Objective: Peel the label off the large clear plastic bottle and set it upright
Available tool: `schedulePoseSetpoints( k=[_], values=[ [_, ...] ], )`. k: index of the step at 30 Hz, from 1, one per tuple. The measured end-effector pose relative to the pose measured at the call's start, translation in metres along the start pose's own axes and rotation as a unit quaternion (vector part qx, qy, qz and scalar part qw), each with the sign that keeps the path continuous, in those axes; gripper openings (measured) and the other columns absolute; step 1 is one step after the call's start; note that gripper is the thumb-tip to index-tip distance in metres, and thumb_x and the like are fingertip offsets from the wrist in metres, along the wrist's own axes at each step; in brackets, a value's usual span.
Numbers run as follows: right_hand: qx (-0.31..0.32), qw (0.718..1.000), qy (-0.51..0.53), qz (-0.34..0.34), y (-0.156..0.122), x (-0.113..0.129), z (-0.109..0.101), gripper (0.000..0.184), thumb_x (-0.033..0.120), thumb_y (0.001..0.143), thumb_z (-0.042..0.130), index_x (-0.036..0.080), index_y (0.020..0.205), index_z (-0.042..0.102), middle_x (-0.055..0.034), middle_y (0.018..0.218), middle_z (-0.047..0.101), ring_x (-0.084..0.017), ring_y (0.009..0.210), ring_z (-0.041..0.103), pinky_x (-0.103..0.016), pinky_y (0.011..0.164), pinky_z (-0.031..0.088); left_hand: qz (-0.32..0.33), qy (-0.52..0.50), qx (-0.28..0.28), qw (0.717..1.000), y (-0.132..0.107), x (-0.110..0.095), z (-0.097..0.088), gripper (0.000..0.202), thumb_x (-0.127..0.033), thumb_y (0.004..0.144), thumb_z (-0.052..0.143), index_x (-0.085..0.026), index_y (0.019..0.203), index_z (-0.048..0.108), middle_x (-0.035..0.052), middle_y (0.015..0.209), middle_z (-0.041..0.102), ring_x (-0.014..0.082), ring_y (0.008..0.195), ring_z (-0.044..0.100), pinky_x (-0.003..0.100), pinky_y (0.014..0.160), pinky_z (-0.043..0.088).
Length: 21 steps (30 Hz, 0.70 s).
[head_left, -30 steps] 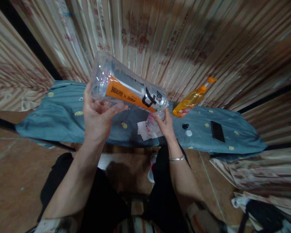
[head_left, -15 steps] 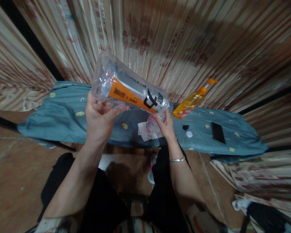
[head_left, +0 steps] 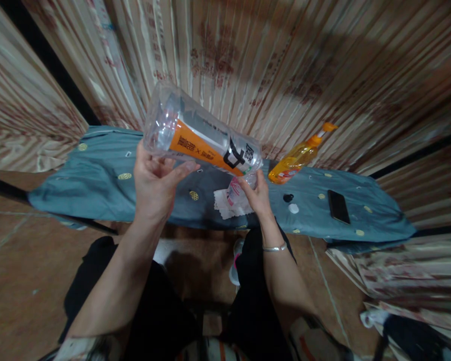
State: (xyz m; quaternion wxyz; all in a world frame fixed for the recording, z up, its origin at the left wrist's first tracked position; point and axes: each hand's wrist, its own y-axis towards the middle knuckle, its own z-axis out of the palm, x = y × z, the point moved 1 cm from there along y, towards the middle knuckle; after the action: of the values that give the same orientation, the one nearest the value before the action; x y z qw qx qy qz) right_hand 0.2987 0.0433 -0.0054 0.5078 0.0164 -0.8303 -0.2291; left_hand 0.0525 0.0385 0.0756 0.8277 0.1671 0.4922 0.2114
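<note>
Big bottle (head_left: pixel 201 143) lies tilted across left fingers (head_left: pixel 182 171), gripped near base, mouth at right fingers (head_left: pixel 261 183), which seem closed around small bottle (head_left: pixel 233 189). Better hold both bottles aligned, tilt steady.

× among chinese characters on large bottle (head_left: pixel 203 134), unreadable lettering on small bottle (head_left: pixel 234 191), pump bottle (head_left: pixel 293 159)

Left hand's (head_left: pixel 154 188) far fingers partly hidden behind the large clear bottle (head_left: pixel 205 135); its mouth, against the pink-printed bottle (head_left: pixel 233 191), obscured near the right hand (head_left: pixel 258 196). Label's (head_left: pixel 199 143) finest print illegible; small black object (head_left: pixel 287 198) too small to identify. Dark bundle (head_left: pixel 411 333), lower right, blurred, cut off at bottom.
</note>
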Motion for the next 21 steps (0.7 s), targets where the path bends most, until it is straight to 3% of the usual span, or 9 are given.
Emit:
schedulePoseSetpoints(
  k=[4, 15, 21],
  values=[
    [-0.001, 1.0, 0.002, -0.005, -0.0003, 0.0001, -0.0003, 0.055, 0.058, 0.082, 0.069, 0.021, 0.121, 0.059, -0.0081, 0.106, 0.071, -0.026, 0.1, 0.065, -0.043, 0.093, 0.051, 0.002, 0.014, 0.014, 1.0, 0.0004, 0.0008, -0.0022, 0.054, -0.014, 0.057, 0.093, -0.033, 0.1, 0.067, -0.0025, 0.104, 0.071, 0.0221, 0.1, 0.071, 0.036, 0.078, 0.064],
    [0.002, 1.0, -0.001, 0.003, 0.0001, -0.0003, -0.0001, 0.055, 0.058, 0.082, 0.069, 0.02, 0.12, 0.059, -0.0091, 0.109, 0.07, -0.027, 0.099, 0.065, -0.043, 0.091, 0.051, 0.001, 0.023, 0.003, 1.0, -0.0008, 0.0001, 0.0003, 0.055, -0.016, 0.057, 0.094, -0.037, 0.101, 0.068, -0.0031, 0.109, 0.072, 0.0253, 0.11, 0.068, 0.037, 0.08, 0.063],
    [0.003, 1.0, 0.007, 0.008, 0.0001, 0.0, -0.0014, 0.054, 0.057, 0.081, 0.07, 0.02, 0.119, 0.059, -0.0088, 0.11, 0.07, -0.026, 0.097, 0.065, -0.042, 0.09, 0.052, 0.005, 0.023, 0.002, 1.0, 0.0, 0.0011, 0.0016, 0.055, -0.015, 0.06, 0.093, -0.033, 0.104, 0.066, -0.0025, 0.108, 0.071, 0.0243, 0.111, 0.069, 0.037, 0.082, 0.061]
  ],
)
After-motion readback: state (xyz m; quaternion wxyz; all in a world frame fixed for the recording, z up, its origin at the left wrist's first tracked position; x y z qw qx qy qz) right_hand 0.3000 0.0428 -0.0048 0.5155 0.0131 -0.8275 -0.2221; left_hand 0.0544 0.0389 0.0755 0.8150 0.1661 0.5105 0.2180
